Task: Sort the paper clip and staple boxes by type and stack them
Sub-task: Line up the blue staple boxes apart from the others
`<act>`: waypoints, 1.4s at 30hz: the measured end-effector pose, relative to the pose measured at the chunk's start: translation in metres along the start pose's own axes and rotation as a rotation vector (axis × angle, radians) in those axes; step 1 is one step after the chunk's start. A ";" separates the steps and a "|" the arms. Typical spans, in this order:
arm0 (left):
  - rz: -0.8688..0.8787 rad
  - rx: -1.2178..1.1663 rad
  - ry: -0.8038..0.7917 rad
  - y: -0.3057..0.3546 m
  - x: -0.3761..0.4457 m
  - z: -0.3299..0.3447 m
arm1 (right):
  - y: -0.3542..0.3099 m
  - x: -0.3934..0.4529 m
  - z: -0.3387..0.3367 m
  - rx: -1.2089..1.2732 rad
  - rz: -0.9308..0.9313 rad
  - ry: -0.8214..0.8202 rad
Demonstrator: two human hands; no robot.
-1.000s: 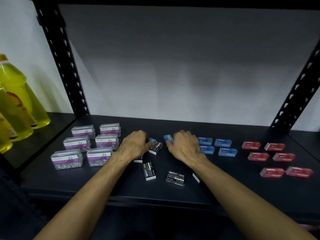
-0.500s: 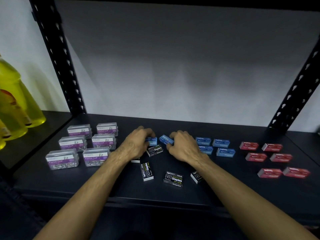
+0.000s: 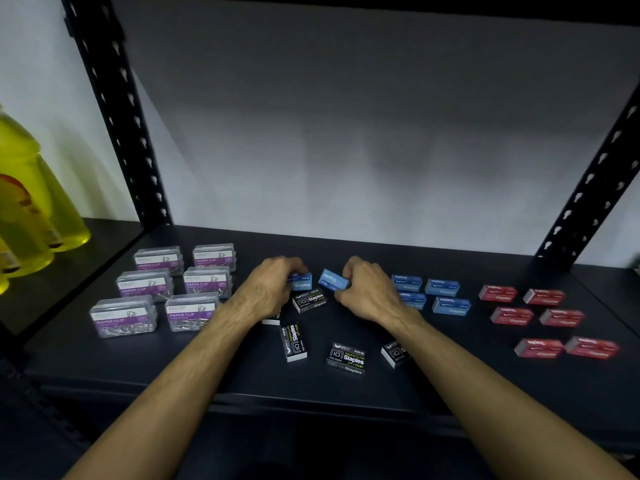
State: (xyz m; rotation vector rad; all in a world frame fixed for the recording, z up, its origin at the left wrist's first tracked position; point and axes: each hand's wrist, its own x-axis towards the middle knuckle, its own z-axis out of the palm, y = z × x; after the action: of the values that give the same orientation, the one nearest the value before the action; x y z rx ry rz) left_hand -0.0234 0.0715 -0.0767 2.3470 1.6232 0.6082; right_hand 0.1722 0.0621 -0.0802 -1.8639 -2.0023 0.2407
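On the dark shelf point(image 3: 346, 251) my left hand point(image 3: 268, 287) grips a blue staple box point(image 3: 302, 282) just above a black staple box point(image 3: 309, 300). My right hand point(image 3: 369, 289) pinches a second blue staple box point(image 3: 331, 279), tilted. Several clear paper clip boxes point(image 3: 145, 285) with purple labels lie in two columns at the left. More black staple boxes point(image 3: 346, 355) are scattered in the middle front. Other blue staple boxes point(image 3: 446, 296) sit right of my right hand, and several red staple boxes point(image 3: 540, 313) lie at the far right.
Yellow bottles point(image 3: 31, 209) stand on the neighbouring shelf at the left. Black perforated uprights point(image 3: 114, 109) frame the shelf on both sides, with a grey back wall behind. The shelf's front edge runs beneath my forearms.
Both hands have lifted their blue staple boxes slightly and drawn them into clearer view; the left hand's box now shows its label. The camera has shifted a little.
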 end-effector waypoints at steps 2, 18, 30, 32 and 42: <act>-0.005 0.003 0.005 0.001 -0.001 0.001 | -0.001 0.000 0.000 0.055 0.032 -0.026; -0.051 -0.011 0.002 -0.001 -0.001 0.006 | -0.008 0.006 -0.014 0.217 0.017 0.009; -0.050 0.047 0.012 0.000 -0.004 0.004 | -0.005 0.004 -0.013 0.019 -0.038 0.009; -0.041 0.062 0.020 0.001 -0.004 0.003 | -0.009 0.007 -0.012 -0.026 -0.076 -0.028; -0.042 0.110 0.047 0.001 -0.008 0.000 | -0.014 0.017 -0.012 -0.079 -0.113 -0.224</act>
State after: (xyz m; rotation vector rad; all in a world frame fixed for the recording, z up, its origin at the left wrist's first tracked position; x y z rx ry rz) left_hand -0.0248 0.0633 -0.0777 2.3848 1.7645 0.5832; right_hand 0.1637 0.0764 -0.0615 -1.8325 -2.2893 0.3572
